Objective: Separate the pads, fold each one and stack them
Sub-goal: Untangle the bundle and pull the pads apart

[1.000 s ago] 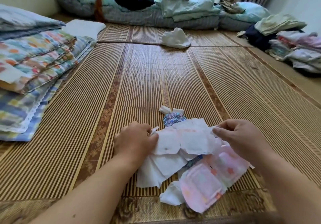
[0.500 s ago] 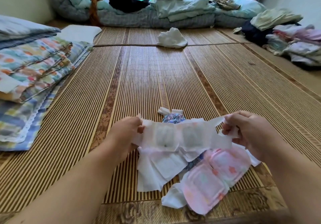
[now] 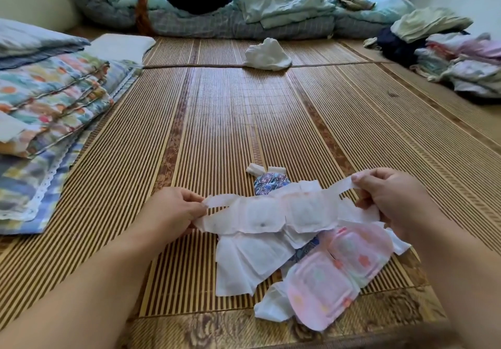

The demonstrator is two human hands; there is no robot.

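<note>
- Left hand [image 3: 173, 210] pinches the left end of a white pad [image 3: 279, 213]; right hand [image 3: 390, 199] pinches its right end.
- The white pad hangs stretched flat between them, just above the pile of pads [image 3: 254, 262] on the bamboo mat [image 3: 230, 121].
- A pink pad [image 3: 336, 272] lies at the pile's right.
- A folded patterned pad [image 3: 271, 182] sits just beyond the pile.

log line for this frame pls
step: separating | left hand: pinches white pad end | right hand: pinches other end | pile: on mat
</note>
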